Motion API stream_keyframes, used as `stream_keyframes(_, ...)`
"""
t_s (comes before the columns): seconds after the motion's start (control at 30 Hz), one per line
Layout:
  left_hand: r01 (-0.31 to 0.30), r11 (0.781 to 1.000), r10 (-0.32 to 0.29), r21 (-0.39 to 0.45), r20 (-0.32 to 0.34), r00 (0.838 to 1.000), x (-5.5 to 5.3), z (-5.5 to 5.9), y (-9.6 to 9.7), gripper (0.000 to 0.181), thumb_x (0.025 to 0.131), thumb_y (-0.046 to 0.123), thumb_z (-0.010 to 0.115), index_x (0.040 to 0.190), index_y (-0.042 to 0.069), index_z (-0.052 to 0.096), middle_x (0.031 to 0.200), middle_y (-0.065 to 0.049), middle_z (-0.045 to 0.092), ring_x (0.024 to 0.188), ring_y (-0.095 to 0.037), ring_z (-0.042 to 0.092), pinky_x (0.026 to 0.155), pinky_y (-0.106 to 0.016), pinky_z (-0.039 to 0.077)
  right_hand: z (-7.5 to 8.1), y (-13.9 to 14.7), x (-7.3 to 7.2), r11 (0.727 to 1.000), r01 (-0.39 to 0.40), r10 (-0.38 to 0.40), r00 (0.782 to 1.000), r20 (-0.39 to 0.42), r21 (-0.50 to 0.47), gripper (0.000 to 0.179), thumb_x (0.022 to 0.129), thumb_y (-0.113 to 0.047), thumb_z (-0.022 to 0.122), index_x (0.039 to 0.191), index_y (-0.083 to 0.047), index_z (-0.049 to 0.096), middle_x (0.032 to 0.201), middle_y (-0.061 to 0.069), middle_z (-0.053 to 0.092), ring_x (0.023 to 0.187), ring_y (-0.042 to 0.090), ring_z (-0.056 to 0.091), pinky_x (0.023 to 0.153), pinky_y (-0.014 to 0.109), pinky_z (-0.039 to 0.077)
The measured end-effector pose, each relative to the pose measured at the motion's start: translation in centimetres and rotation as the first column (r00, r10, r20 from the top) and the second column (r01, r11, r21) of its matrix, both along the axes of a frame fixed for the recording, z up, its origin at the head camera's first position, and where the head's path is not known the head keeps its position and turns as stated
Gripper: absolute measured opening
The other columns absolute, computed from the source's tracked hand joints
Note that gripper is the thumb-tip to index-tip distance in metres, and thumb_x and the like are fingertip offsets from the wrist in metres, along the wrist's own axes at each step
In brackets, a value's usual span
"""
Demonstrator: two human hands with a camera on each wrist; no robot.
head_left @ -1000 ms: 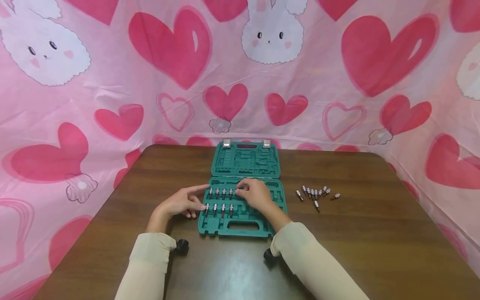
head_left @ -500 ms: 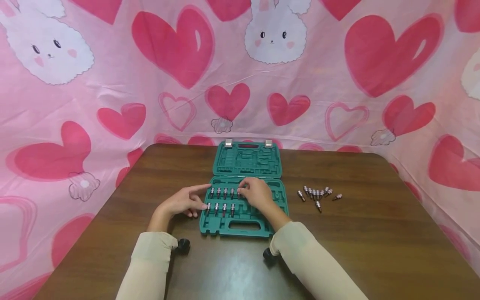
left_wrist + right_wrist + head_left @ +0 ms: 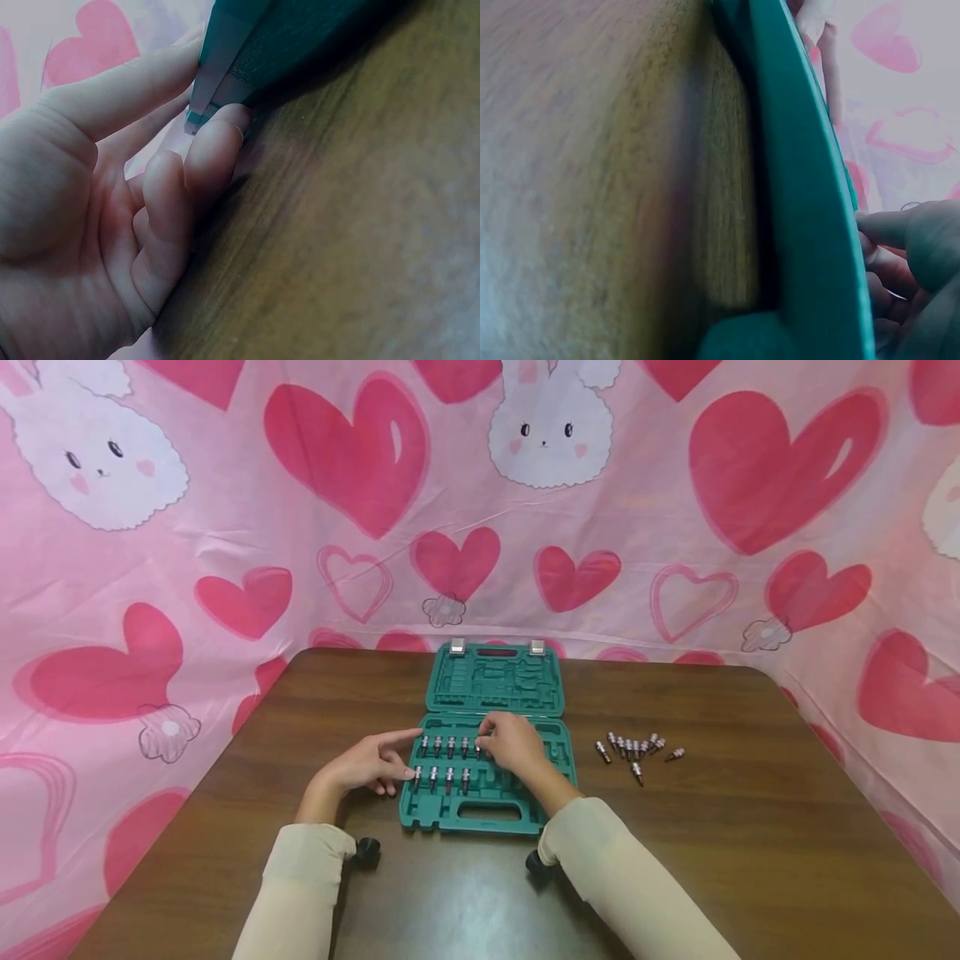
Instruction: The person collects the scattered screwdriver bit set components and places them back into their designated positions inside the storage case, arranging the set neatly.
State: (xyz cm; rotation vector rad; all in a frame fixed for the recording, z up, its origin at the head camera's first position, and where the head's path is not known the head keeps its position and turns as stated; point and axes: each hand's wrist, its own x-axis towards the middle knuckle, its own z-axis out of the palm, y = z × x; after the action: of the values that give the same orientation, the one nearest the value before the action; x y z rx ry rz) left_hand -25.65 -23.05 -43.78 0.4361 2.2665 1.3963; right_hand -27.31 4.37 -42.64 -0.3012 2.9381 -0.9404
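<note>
My right hand (image 3: 516,745) is pinching a bit socket (image 3: 477,752) in the far row of the green case (image 3: 427,811); my left hand (image 3: 360,767), thumb and forefinger extended, is touching its left side. Loose sockets (image 3: 636,749) are lying rightward.

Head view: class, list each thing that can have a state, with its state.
Green case: open
Latches: unfastened
Seated bits: in two rows
Loose bits: lying on the table
Left hand: touching the case's left edge
Right hand: pinching the upper row's fifth bit

Open green case (image 3: 430,807), socket bits (image 3: 451,746) in two rows, loose bits (image 3: 637,772) nearby
</note>
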Motion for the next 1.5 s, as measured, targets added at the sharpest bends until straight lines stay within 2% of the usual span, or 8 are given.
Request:
stream_keyframes(0.27,-0.008,1.000,0.008,0.004,0.005,1.000,0.0,0.0,0.0,0.073,0.088,0.021,0.074,0.151,0.019,0.038,0.081,-0.014,0.069,0.057,-0.025,0.062,0.057,-0.036,0.055,0.3,-0.3,0.0,0.999,0.034,-0.034,0.999,0.000,0.039,0.014,0.092,-0.028,0.070,0.084,-0.020,0.062,0.062,-0.008,0.061,0.056,0.014,0.055,0.053,0.034,0.042)
stream_keyframes(0.43,-0.010,1.000,0.010,0.008,0.009,1.000,0.0,0.0,0.0,0.072,0.088,0.019,0.073,0.151,0.019,0.038,0.081,-0.014,0.069,0.057,-0.025,0.062,0.057,-0.036,0.055,0.1,-0.4,0.0,0.998,0.036,-0.036,0.999,-0.004,0.043,0.012,0.092,-0.028,0.069,0.086,-0.020,0.063,0.064,-0.006,0.059,0.059,0.016,0.054,0.055,0.034,0.042)
stream_keyframes(0.6,-0.001,1.000,0.001,0.012,0.014,1.000,0.2,0.0,0.1,0.073,0.088,0.020,0.073,0.151,0.018,0.037,0.081,-0.014,0.069,0.056,-0.025,0.062,0.057,-0.037,0.056,-0.2,0.2,0.3,0.999,-0.039,0.039,0.999,-0.020,-0.023,0.008,0.091,-0.025,0.071,0.092,-0.017,0.067,0.066,-0.003,0.057,0.059,0.016,0.053,0.055,0.033,0.043)
stream_keyframes(0.77,0.007,1.000,-0.007,0.013,0.013,1.000,0.3,0.2,0.2,0.073,0.088,0.020,0.073,0.151,0.018,0.037,0.082,-0.014,0.069,0.056,-0.025,0.062,0.057,-0.037,0.056,-0.2,1.2,0.7,0.984,-0.128,0.127,0.992,-0.020,-0.122,0.009,0.091,-0.021,0.071,0.095,-0.014,0.069,0.069,-0.003,0.057,0.060,0.015,0.053,0.054,0.032,0.043)
stream_keyframes(1.0,-0.002,1.000,0.002,0.013,0.018,1.000,0.0,0.1,0.2,0.073,0.088,0.018,0.073,0.151,0.019,0.037,0.081,-0.014,0.069,0.055,-0.022,0.061,0.056,-0.037,0.056,0.2,2.2,1.4,0.964,-0.159,0.164,0.986,0.006,-0.213,0.010,0.090,-0.017,0.071,0.098,-0.012,0.070,0.065,0.000,0.058,0.054,0.016,0.051,0.052,0.033,0.042)
stream_keyframes(1.17,-0.010,1.000,0.009,0.015,0.026,1.000,0.0,0.0,0.3,0.075,0.087,0.019,0.075,0.151,0.019,0.037,0.080,-0.014,0.068,0.055,-0.022,0.061,0.056,-0.037,0.056,0.1,3.5,1.6,0.944,-0.218,0.215,0.976,-0.040,-0.246,0.014,0.091,-0.020,0.070,0.103,-0.012,0.070,0.069,-0.003,0.060,0.058,0.016,0.052,0.054,0.033,0.044)
stream_keyframes(1.33,-0.006,1.000,0.006,0.022,0.027,1.000,0.0,0.0,0.2,0.075,0.087,0.020,0.075,0.151,0.019,0.037,0.081,-0.014,0.069,0.055,-0.022,0.061,0.057,-0.038,0.056,0.3,5.5,1.7,0.919,-0.323,0.308,0.946,-0.098,-0.228,0.020,0.091,-0.025,0.071,0.106,-0.012,0.069,0.076,-0.006,0.062,0.065,0.015,0.055,0.058,0.033,0.047)
stream_keyframes(1.5,-0.007,1.000,0.007,0.016,0.023,1.000,0.0,0.0,0.1,0.075,0.087,0.020,0.075,0.151,0.019,0.037,0.081,-0.014,0.069,0.056,-0.024,0.062,0.057,-0.038,0.056,0.6,7.3,1.9,0.905,-0.341,0.310,0.938,-0.154,-0.253,0.024,0.090,-0.023,0.072,0.109,-0.008,0.068,0.076,-0.005,0.061,0.067,0.016,0.054,0.059,0.033,0.047)
